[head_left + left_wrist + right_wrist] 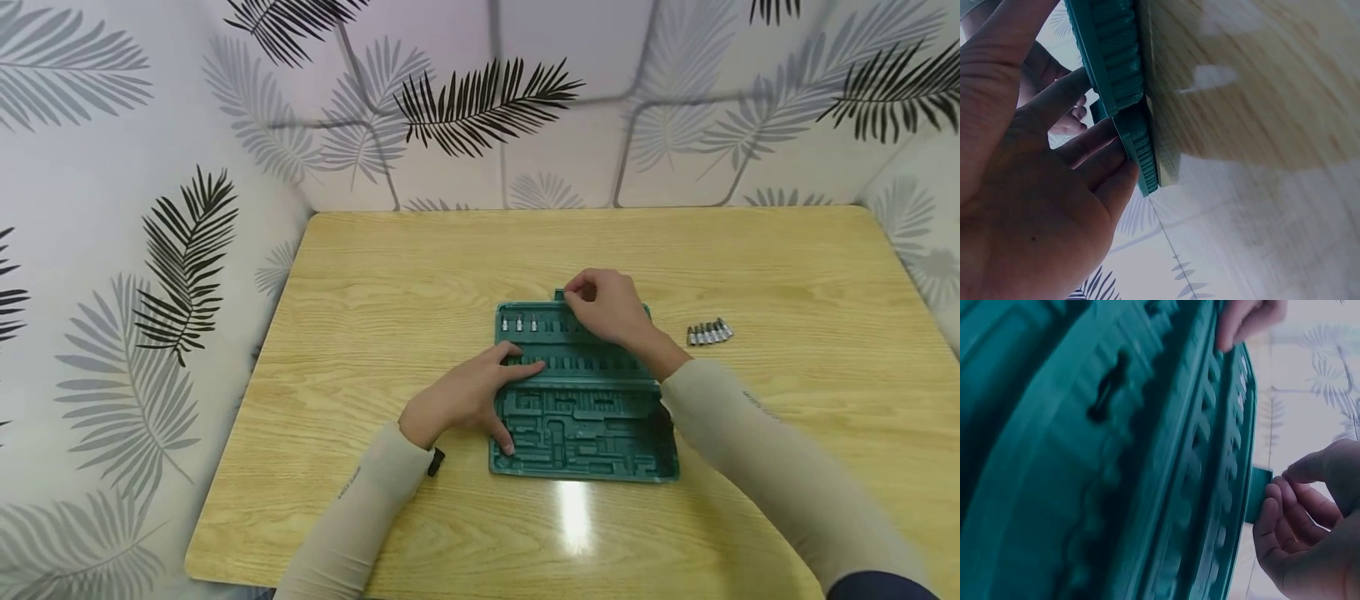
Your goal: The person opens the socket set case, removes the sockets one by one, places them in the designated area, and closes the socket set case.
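Observation:
An opened green tool case point(585, 386) with moulded slots lies on the table. Three small silver bit sockets point(519, 323) stand at the left of its upper row. My left hand point(468, 390) rests across the case's left side with fingers spread; in the left wrist view its fingers point(1094, 144) touch the rim. Over the upper edge, my right hand point(606, 302) has thumb and fingertips brought together beside the green latch tab point(1259, 494). No object shows between those fingertips; a small one could be hidden. Several more bit sockets point(708, 332) lie in a row right of the case.
The wooden table point(390, 275) reaches well past the case on both sides. Its far edge meets a leaf-patterned covering point(480, 175). A small black item point(436, 462) shows at the left sleeve's cuff.

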